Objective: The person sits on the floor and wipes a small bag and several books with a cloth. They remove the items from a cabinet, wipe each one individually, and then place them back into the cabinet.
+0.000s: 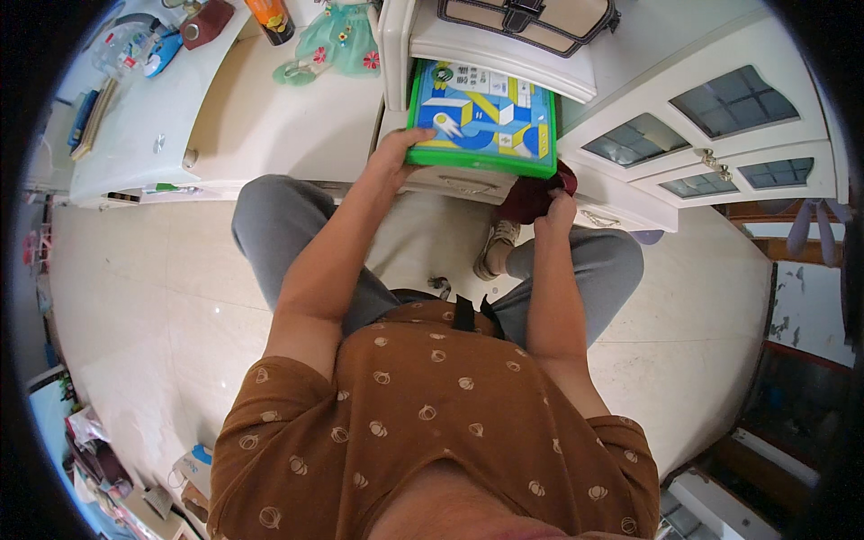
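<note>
My left hand point(397, 152) grips the left front corner of a flat box point(482, 115) with a bright green rim and a blue, yellow and white printed top bearing writing. The box's far end lies in an open cabinet compartment beneath a white shelf point(499, 64); its near edge sticks out toward me. In my right hand point(557, 210) is a bunched dark red cloth point(530, 197), just below the box's right front corner. Part of the cloth is hidden behind the box and my fingers.
A beige and black bag point(526, 19) stands on the shelf above the box. To the left are a doll in a green dress point(341, 40) and an orange can point(271, 20). Glass-paned cabinet doors point(709, 128) are at right. White drawers point(466, 183) sit below the box.
</note>
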The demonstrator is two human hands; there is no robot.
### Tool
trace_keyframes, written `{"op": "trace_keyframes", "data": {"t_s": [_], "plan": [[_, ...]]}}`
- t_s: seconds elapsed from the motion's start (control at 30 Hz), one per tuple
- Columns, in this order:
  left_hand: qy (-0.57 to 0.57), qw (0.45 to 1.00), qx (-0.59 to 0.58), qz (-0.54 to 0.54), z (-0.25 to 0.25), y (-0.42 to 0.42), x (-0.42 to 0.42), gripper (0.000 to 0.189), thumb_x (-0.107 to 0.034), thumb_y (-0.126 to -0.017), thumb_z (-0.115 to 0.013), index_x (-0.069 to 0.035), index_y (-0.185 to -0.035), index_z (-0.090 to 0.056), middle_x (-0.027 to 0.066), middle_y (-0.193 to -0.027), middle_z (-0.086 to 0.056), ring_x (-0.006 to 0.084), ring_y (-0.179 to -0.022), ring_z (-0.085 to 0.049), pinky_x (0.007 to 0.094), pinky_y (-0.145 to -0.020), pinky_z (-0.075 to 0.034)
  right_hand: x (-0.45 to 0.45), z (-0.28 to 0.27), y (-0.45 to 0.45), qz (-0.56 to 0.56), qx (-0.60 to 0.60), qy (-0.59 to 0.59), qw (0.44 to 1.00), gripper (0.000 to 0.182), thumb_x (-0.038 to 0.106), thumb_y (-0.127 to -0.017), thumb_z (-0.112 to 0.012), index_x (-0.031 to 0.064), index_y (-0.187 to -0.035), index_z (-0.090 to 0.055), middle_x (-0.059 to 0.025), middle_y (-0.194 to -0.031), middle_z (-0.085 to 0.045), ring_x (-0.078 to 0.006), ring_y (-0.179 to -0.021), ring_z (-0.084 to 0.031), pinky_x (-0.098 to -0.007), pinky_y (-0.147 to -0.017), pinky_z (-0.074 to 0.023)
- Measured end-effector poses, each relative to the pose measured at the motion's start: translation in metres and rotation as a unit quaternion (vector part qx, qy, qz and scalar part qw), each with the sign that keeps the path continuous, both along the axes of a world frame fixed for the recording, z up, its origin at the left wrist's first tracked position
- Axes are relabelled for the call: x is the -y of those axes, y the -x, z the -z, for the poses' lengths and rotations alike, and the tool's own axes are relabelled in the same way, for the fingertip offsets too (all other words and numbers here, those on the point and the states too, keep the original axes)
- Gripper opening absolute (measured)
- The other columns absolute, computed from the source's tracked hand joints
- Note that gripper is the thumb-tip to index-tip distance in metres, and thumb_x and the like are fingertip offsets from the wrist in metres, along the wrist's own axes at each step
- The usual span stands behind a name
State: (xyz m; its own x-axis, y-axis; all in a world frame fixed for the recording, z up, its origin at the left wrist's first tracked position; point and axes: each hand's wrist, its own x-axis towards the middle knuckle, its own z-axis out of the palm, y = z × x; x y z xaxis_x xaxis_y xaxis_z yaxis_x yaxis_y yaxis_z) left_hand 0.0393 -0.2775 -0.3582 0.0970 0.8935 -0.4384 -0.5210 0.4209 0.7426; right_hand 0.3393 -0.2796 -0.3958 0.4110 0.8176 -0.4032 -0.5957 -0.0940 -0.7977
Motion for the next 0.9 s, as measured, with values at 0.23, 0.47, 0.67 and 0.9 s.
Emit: {"op": "trace_keyframes", "data": {"t_s": [0.23,0.47,0.67,0.9], "plan": [[0.028,0.999,0.013,0.038,-0.009,0.032,0.070,0.063,-0.020,-0.077,-0.079,0.004,-0.129,-0.053,0.0125,-0.117,-0.066,0.0257,-0.108,-0.063,0.0385,-0.098,-0.048,0.016,0.012,-0.010,-0.189,-0.134,-0.041,0.972,0.043,0.025,-0.098,-0.055,0.0038,-0.135,-0.053,-0.0129,-0.131,-0.061,-0.0294,-0.118,-0.059,-0.0429,-0.103,-0.0468],[0.044,0.997,-0.017,0.068,-0.020,0.041,0.088,0.075,-0.040,-0.081,-0.077,0.002,-0.137,-0.049,0.0163,-0.121,-0.066,0.0257,-0.109,-0.064,0.0384,-0.099,-0.049,0.035,-0.017,0.006,-0.328,-0.042,-0.007,0.944,0.070,0.056,-0.096,-0.057,0.0094,-0.147,-0.044,-0.0132,-0.145,-0.050,-0.0295,-0.128,-0.050,-0.0413,-0.107,-0.0420],[-0.022,0.996,-0.015,0.085,-0.005,0.047,0.073,0.072,-0.040,-0.080,-0.078,0.004,-0.132,-0.054,0.0174,-0.118,-0.068,0.0239,-0.102,-0.069,0.0358,-0.092,-0.055,0.042,-0.028,0.016,-0.340,-0.018,0.008,0.940,0.077,0.053,-0.091,-0.066,0.0069,-0.147,-0.042,-0.0149,-0.145,-0.049,-0.0305,-0.129,-0.049,-0.0426,-0.107,-0.0409],[-0.006,0.994,-0.040,0.100,-0.020,0.048,0.106,0.068,-0.031,-0.080,-0.077,0.005,-0.133,-0.053,0.0169,-0.116,-0.069,0.0234,-0.101,-0.069,0.0340,-0.093,-0.055,0.063,-0.026,0.010,-0.364,-0.018,0.055,0.930,0.075,0.048,-0.087,-0.070,0.0066,-0.145,-0.046,-0.0166,-0.143,-0.052,-0.0341,-0.127,-0.051,-0.0469,-0.107,-0.0407]]}}
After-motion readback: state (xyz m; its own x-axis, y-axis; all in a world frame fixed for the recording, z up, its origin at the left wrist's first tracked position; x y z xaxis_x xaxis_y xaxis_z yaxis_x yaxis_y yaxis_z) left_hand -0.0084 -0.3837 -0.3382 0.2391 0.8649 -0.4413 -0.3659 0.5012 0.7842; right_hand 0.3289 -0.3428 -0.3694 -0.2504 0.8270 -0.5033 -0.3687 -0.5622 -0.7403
